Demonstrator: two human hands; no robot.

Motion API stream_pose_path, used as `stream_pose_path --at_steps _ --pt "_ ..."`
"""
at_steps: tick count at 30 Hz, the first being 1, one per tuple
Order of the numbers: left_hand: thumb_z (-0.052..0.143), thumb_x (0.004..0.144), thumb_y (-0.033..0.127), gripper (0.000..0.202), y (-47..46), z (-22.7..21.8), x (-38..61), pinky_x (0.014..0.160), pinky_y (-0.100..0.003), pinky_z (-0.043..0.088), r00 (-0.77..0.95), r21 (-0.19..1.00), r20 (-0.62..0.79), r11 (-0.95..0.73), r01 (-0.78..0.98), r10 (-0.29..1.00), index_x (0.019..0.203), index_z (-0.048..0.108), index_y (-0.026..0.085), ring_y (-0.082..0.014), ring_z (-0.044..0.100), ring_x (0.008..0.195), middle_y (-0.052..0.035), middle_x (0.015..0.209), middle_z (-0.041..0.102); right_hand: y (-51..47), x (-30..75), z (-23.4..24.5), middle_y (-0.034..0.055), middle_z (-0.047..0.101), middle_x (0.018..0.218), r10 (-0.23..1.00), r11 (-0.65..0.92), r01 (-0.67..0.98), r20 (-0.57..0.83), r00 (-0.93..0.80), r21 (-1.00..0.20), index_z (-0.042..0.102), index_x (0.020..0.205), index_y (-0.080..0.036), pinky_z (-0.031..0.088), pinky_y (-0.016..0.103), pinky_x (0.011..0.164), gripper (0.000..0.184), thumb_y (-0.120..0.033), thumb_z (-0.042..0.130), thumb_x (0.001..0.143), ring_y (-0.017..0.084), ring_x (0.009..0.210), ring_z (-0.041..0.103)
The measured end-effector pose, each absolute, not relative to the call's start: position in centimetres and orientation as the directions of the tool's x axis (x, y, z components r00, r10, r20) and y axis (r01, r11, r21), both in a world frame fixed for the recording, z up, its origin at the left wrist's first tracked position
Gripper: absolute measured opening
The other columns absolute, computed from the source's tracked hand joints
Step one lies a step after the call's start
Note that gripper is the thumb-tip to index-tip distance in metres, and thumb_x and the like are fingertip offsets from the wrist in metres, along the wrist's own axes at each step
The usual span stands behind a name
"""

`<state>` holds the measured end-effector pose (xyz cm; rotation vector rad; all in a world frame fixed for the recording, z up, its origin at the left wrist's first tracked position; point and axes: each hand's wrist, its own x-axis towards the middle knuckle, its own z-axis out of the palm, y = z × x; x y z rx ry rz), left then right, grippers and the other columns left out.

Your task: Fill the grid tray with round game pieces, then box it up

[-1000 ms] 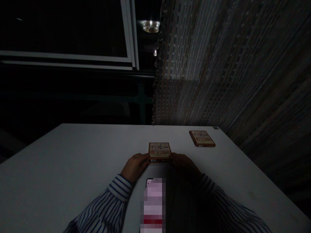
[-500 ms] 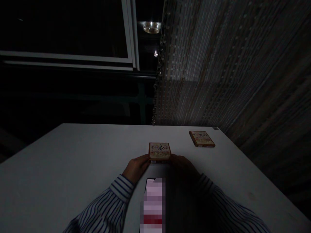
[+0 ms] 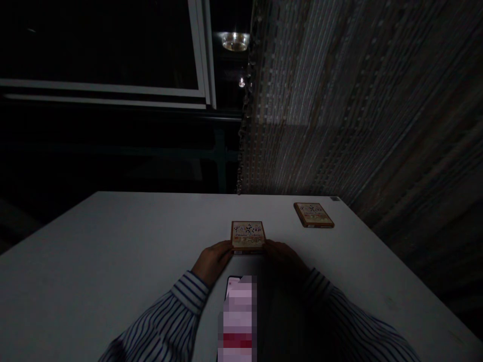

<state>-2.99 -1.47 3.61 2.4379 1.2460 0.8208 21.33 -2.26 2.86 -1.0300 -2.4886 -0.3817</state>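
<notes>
A flat square box point(image 3: 248, 235) with a brown border, a cream top and dark Chinese-style lettering is in the middle of the white table point(image 3: 151, 231). My left hand point(image 3: 213, 260) holds its left edge near the front corner, fingers closed against the side. At the opposite edge my right hand point(image 3: 286, 257), in deep shadow, grips the right front corner. Both fingertips are partly hidden by the box. Between my forearms lies a phone point(image 3: 234, 282), its lit screen mostly blurred out by large pixels.
A second box point(image 3: 314, 215) of the same look lies farther back on the right. A small dark label point(image 3: 334, 199) marks the table's far right corner. Behind the table hangs a string curtain point(image 3: 302, 100), with a white-framed window point(image 3: 202, 50) to its left. The room is dim.
The box between my hands has tipped slightly, showing more of its top and less of its front side. My hands stay at its two edges, nearly still.
</notes>
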Motion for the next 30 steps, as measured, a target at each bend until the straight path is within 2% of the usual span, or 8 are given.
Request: stream_pose_path --at_steps 4,11,18,30 --pt "0.043 0.076 0.025 0.028 -1.4 2.9 -2.9 0.087 -0.030 0.041 0.413 0.454 0.366 -0.548 0.703 0.834 0.100 0.056 0.017 -0.0152 0.053 0.096 -0.0059 0.105 0.058 -2.3 21.4 2.8 0.0168 0.056 0.099 0.591 0.694 0.715 0.506 -0.628 0.077 0.050 0.099 -0.008 0.047 0.034 0.068 0.027 -0.015 0.031 0.081 0.019 0.083 0.054" --pt "0.041 0.077 0.030 0.032 -1.3 2.3 -3.2 0.086 -0.029 0.042 0.374 0.454 0.323 -0.489 0.745 0.869 0.104 0.053 0.016 -0.0154 0.053 0.096 -0.0063 0.106 0.058 -1.9 21.6 2.3 0.0136 0.057 0.099 0.687 0.653 0.751 0.491 -0.535 -0.095 0.050 0.100 -0.011 0.047 0.031 0.070 0.027 -0.017 0.033 0.081 0.018 0.086 0.054" --pt "0.041 0.077 0.032 0.032 -1.4 2.2 -3.2 0.080 -0.030 0.044 0.365 0.472 0.297 -0.468 0.747 0.882 0.103 0.055 0.019 -0.0157 0.056 0.089 -0.0050 0.098 0.062 -2.1 21.6 2.2 0.0116 0.058 0.096 0.752 0.614 0.785 0.367 -0.548 -0.085 0.049 0.102 -0.012 0.045 0.030 0.070 0.027 -0.018 0.039 0.078 0.017 0.081 0.055" --pt "0.041 0.077 0.033 0.031 -1.4 2.1 -3.2 0.077 -0.028 0.045 0.361 0.466 0.314 -0.474 0.747 0.878 0.100 0.057 0.020 -0.0151 0.057 0.084 -0.0045 0.094 0.063 -2.3 21.6 2.4 0.0103 0.059 0.095 0.780 0.597 0.799 0.289 -0.556 -0.074 0.049 0.102 -0.012 0.044 0.030 0.068 0.030 -0.015 0.042 0.074 0.017 0.079 0.055"
